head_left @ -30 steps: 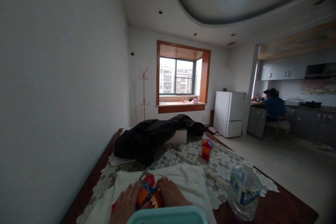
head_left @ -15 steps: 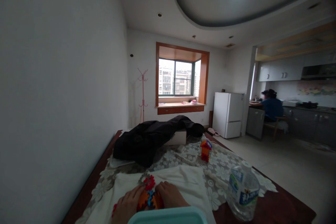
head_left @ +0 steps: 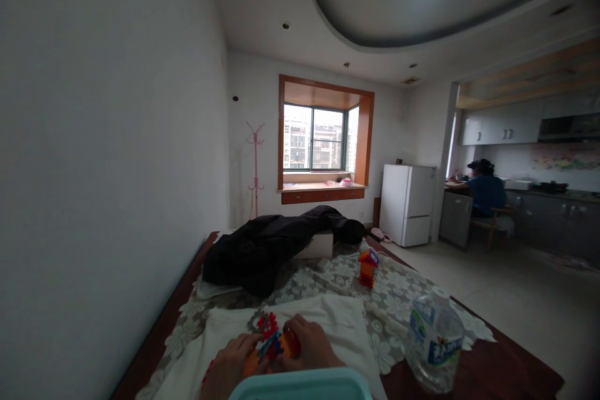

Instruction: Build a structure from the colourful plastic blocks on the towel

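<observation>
My left hand (head_left: 229, 364) is closed around the left side of some interlocking plastic building pieces (head_left: 270, 349), coloured orange, blue and red with toothed edges. On their right side my right hand (head_left: 313, 342) grips an orange part with its fingers bent over it. Just beyond my fingers, red and grey toothed pieces (head_left: 266, 323) show; I cannot tell if they are joined to the held ones. Under both hands lies a white cloth (head_left: 328, 312). The rim of a light teal container (head_left: 304, 380) stands nearest me and hides part of my right forearm.
A small orange and red block model (head_left: 367, 270) stands on the floral lace tablecloth (head_left: 394, 294). At the right is a clear plastic bottle (head_left: 435, 347) with a label. Black fabric (head_left: 262, 244) covers a pale box (head_left: 319, 246) at the back. A person (head_left: 486, 190) sits in the kitchen.
My right hand has shifted slightly right and away from me. The pieces between my hands have turned, and more dark blue shows in the middle.
</observation>
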A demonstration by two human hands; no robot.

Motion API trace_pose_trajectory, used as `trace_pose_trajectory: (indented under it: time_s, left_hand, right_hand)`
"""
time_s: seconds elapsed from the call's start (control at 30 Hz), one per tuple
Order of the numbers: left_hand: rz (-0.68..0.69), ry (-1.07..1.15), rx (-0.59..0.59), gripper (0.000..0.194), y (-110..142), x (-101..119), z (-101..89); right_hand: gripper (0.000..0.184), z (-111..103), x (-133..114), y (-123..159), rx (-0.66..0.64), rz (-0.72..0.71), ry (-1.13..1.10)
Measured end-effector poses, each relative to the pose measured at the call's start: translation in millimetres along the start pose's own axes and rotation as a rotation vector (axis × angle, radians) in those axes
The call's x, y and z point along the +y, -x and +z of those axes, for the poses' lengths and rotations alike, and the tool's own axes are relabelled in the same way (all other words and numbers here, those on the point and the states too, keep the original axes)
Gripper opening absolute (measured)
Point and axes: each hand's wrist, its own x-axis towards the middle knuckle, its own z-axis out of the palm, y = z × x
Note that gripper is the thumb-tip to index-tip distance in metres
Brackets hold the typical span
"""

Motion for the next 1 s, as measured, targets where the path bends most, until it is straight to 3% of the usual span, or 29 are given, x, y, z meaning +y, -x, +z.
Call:
trace_pose_trajectory:
  time_s: [0.13, 0.27, 0.4, 0.47, 0.53, 0.67, 0.87, 1.0]
  left_hand:
    - [0.028, 0.100, 0.014, 0.036, 1, 1, 0.9]
    - [0.053, 0.165, 0.022, 0.034, 2, 3, -1.6]
    - [0.048, 0.145, -0.006, 0.033, 2, 2, -2.1]
    - [0.036, 0.144, -0.022, 0.033, 1, -1, 0.0]
    - [0.032, 0.153, -0.037, 0.033, -1, -4, 2.3]
    - [0.016, 0.175, -0.040, 0.034, -2, -5, 3.1]
    - [0.024, 0.191, 0.047, 0.026, 2, 0, -3.9]
    - [0.033, 0.189, 0.132, 0.023, 5, -4, -5.1]
  right_hand:
    - [0.044, -9, -1, -1, 0.025, 0.002, -0.037]
    - [0.036, -10, 7, -9, 0.063, 0.038, -0.192]
    - [0.060, -16, 11, -17, 0.001, 0.283, -0.571]
    - [0.063, -26, 6, -16, -0.072, 0.360, -0.765]
    - [0.061, -40, -4, -12, -0.132, 0.314, -0.905]
    - [0.074, -68, -29, -6, -0.293, 0.056, -1.023]
    - [0.091, -103, -81, -6, -0.576, -0.152, -0.717]
    - [0.091, -110, -100, -2, -0.830, -0.130, -0.721]
